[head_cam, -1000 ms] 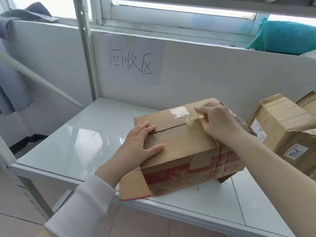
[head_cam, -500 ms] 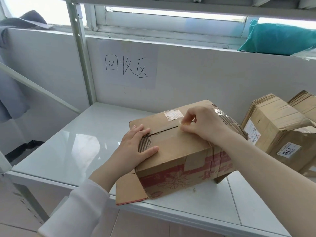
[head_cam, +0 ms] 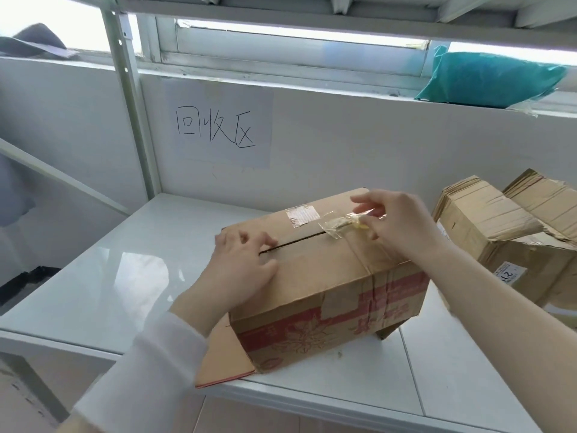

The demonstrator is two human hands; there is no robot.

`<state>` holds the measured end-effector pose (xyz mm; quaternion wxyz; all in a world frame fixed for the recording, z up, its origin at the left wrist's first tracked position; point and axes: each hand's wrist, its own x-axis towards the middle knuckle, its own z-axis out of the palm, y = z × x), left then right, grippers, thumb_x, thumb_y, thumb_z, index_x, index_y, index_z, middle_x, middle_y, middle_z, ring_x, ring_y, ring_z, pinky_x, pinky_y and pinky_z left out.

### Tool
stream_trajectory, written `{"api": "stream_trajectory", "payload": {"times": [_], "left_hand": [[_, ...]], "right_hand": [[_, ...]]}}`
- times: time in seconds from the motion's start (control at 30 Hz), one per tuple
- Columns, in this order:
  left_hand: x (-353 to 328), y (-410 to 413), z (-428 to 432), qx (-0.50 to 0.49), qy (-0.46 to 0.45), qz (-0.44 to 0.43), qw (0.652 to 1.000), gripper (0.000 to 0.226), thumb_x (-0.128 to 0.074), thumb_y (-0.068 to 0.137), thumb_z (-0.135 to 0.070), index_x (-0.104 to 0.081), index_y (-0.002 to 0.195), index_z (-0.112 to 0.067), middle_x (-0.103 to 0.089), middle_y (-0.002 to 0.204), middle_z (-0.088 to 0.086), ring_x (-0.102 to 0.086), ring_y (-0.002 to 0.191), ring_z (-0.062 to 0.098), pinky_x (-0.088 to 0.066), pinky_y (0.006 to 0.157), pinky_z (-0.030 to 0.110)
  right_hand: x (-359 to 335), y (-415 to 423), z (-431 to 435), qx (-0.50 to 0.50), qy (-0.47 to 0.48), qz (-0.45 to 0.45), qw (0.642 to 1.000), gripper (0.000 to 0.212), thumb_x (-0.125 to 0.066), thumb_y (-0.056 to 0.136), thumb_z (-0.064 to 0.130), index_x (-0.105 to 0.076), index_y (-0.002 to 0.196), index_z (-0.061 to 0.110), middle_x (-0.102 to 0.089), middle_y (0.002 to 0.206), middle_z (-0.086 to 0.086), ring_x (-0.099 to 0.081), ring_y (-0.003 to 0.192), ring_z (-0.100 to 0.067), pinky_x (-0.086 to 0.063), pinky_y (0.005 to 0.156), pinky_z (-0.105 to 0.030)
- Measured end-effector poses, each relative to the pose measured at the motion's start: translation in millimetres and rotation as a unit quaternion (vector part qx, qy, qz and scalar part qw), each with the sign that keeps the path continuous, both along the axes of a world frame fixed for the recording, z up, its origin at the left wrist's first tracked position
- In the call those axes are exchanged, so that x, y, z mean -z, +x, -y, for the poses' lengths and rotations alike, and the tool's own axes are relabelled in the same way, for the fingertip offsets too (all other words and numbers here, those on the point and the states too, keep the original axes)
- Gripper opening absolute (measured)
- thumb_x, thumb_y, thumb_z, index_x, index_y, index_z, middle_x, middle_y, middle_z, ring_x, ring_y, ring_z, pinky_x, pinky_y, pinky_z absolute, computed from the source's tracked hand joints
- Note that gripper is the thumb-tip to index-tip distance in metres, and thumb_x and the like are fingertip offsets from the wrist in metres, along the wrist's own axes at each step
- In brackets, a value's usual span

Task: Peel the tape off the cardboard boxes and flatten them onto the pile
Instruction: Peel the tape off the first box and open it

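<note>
Nearest me, the cardboard box (head_cam: 312, 295) sits at the front edge of the white bench (head_cam: 125, 276), with one flap open toward me. My left grip (head_cam: 240, 267) is released, fingers flat on the box's top beside the slit seam. My right grip (head_cam: 396, 223) pinches a crumpled strip of clear tape (head_cam: 338, 225), partly lifted off that seam. Farther right is the pile (head_cam: 487, 223) of flattened boxes, and behind it a handwritten paper sign (head_cam: 218, 129) hangs on the wall.

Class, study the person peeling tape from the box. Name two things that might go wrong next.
The tape pinched by the right hand is bunched into a thin strand; it may snap, leaving strips stuck. The left hand only rests on the box, whose flap overhangs the shelf edge; a hard pull might slide it.
</note>
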<state>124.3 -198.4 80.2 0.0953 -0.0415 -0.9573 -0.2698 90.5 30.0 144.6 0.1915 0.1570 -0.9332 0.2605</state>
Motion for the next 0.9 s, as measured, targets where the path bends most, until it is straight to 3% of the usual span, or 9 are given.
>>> {"api": "stream_trajectory", "payload": {"times": [0.03, 0.1, 0.2, 0.27, 0.5, 0.63, 0.73, 0.8, 0.9], "left_hand": [[-3, -5, -12, -0.007, 0.004, -0.023, 1.000, 0.035, -0.048, 0.089, -0.037, -0.046, 0.122, -0.027, -0.031, 0.138, 0.004, -0.013, 0.138, 0.023, -0.009, 0.111, 0.028], [-6, -12, -37, 0.017, 0.014, -0.039, 0.999, 0.041, -0.047, 0.091, -0.042, -0.041, 0.125, -0.020, -0.018, 0.152, 0.007, -0.001, 0.144, 0.019, 0.000, 0.115, 0.029], [0, -15, -59, 0.051, -0.027, -0.011, 0.998, 0.062, -0.035, 0.093, -0.052, -0.018, 0.145, -0.020, -0.001, 0.158, 0.003, 0.007, 0.144, 0.014, 0.010, 0.116, 0.034], [7, -16, -63, 0.048, -0.068, -0.006, 0.996, 0.065, -0.028, 0.094, -0.055, -0.010, 0.148, -0.024, 0.002, 0.158, 0.001, 0.008, 0.144, 0.014, 0.011, 0.115, 0.035], [8, -17, -67, 0.046, -0.093, 0.002, 0.995, 0.063, -0.025, 0.093, -0.056, -0.008, 0.148, -0.029, 0.004, 0.158, 0.000, 0.010, 0.144, 0.013, 0.011, 0.115, 0.035], [11, -20, -81, 0.051, -0.116, 0.006, 0.992, 0.065, -0.025, 0.093, -0.057, -0.008, 0.148, -0.029, 0.003, 0.158, 0.001, 0.010, 0.144, 0.014, 0.010, 0.116, 0.035], [14, -23, -89, 0.057, -0.134, 0.012, 0.989, 0.066, -0.025, 0.092, -0.059, -0.008, 0.149, -0.029, 0.003, 0.158, 0.001, 0.010, 0.144, 0.014, 0.010, 0.116, 0.035], [14, -24, -91, 0.059, -0.138, 0.014, 0.989, 0.066, -0.024, 0.092, -0.059, -0.008, 0.148, -0.029, 0.004, 0.158, 0.001, 0.010, 0.144, 0.014, 0.010, 0.117, 0.034], [15, -25, -93, 0.062, -0.147, 0.019, 0.987, 0.066, -0.024, 0.092, -0.059, -0.007, 0.148, -0.030, 0.005, 0.158, 0.000, 0.011, 0.144, 0.013, 0.010, 0.117, 0.034]], "right_hand": [[-3, -1, -2, 0.004, -0.012, 0.009, 1.000, 0.031, -0.063, 0.082, 0.004, -0.066, 0.110, 0.017, -0.070, 0.098, 0.001, -0.057, 0.055, 0.002, -0.038, 0.061, 0.003], [-7, -6, -1, 0.014, 0.034, 0.006, 0.999, 0.031, -0.069, 0.079, 0.014, -0.066, 0.109, 0.019, -0.070, 0.101, 0.002, -0.056, 0.072, -0.003, -0.035, 0.066, -0.002], [-4, -12, 5, 0.050, 0.168, 0.011, 0.984, 0.046, -0.069, 0.078, 0.032, -0.059, 0.122, 0.022, -0.062, 0.116, 0.001, -0.047, 0.109, -0.018, -0.028, 0.088, -0.019], [2, -15, 5, 0.057, 0.166, 0.037, 0.984, 0.049, -0.068, 0.079, 0.038, -0.058, 0.124, 0.021, -0.057, 0.122, -0.004, -0.047, 0.116, -0.019, -0.028, 0.094, -0.023], [17, -13, 5, 0.009, 0.063, 0.037, 0.997, 0.032, -0.059, 0.084, 0.027, -0.064, 0.115, 0.026, -0.051, 0.118, -0.002, -0.044, 0.116, -0.016, -0.026, 0.097, -0.020], [32, -14, -1, 0.020, 0.038, 0.000, 0.999, 0.017, -0.071, 0.077, 0.026, -0.070, 0.093, 0.019, -0.057, 0.097, -0.001, -0.053, 0.094, -0.015, -0.038, 0.086, -0.021], [40, -23, -28, 0.082, -0.029, -0.046, 0.995, 0.003, -0.064, 0.081, 0.010, -0.067, 0.081, 0.010, -0.063, 0.085, -0.007, -0.057, 0.076, -0.020, -0.034, 0.067, -0.018], [38, -27, -56, 0.172, -0.091, -0.075, 0.978, 0.005, -0.061, 0.084, 0.010, -0.066, 0.082, 0.009, -0.062, 0.087, -0.011, -0.057, 0.077, -0.023, -0.033, 0.067, -0.020], [37, -24, -83, 0.236, -0.083, -0.121, 0.961, 0.006, -0.063, 0.083, 0.007, -0.066, 0.088, 0.008, -0.057, 0.095, -0.013, -0.055, 0.080, -0.023, -0.035, 0.072, -0.023]]}}
